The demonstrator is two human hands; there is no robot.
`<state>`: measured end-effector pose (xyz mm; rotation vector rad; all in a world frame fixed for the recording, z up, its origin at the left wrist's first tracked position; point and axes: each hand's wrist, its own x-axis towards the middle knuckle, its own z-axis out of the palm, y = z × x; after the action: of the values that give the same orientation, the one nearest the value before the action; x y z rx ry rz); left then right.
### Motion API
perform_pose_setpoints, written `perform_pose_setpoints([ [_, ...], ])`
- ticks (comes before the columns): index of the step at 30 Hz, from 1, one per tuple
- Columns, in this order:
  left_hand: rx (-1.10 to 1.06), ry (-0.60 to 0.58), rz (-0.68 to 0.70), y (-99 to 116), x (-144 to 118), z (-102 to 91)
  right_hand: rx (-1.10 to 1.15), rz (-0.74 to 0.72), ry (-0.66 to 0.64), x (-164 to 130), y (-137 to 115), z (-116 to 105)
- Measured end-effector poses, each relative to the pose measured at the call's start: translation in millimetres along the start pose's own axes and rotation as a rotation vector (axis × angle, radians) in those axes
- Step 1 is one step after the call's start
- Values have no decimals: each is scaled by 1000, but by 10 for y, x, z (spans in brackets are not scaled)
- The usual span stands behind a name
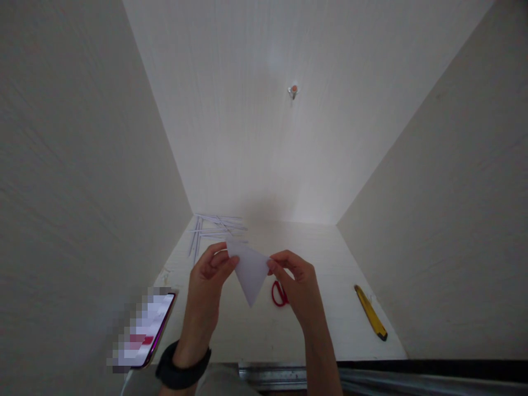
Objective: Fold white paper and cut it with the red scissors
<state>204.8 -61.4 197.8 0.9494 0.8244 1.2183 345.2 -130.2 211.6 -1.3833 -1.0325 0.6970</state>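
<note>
A piece of white paper (251, 270), shaped like a triangle with one point hanging down, is held up above the white surface. My left hand (208, 280) pinches its upper left part between thumb and fingers, and a dark band circles that wrist. At the paper's right corner, my right hand (297, 283) grips it between thumb and fingertips. Scissors with a red handle (279, 294) lie just under my right hand, which hides most of them. Behind my left hand, several thin white paper sticks (218, 224) lie in a loose, crossing pile.
A yellow utility knife (370, 312) lies at the right, beside the side wall. On the left leans a phone (150, 333) with a lit, partly blurred screen. Pale walls (256, 137) enclose the surface on three sides; a small fitting (293, 91) sticks out of the back one.
</note>
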Motion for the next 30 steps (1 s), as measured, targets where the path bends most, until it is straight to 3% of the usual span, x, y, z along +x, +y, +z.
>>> perform_pose_setpoints([
  [7,-14,-191,-149,-129,218,111,31,15,34,200,227,-41],
  [12,-25,-257,-194,-412,522,134,-32,36,-19,424,497,-94],
  [16,41,-309,-226,-766,796,76,-93,66,-23,601,873,-90],
  [21,91,-317,-257,-1324,1015,-72,-194,89,-47,735,1589,-65],
  [26,152,-331,-281,-1956,1019,-341,-251,72,-94,680,2294,-53],
  [30,176,-350,-277,-2356,948,-558,-260,42,-102,556,2650,-18],
])
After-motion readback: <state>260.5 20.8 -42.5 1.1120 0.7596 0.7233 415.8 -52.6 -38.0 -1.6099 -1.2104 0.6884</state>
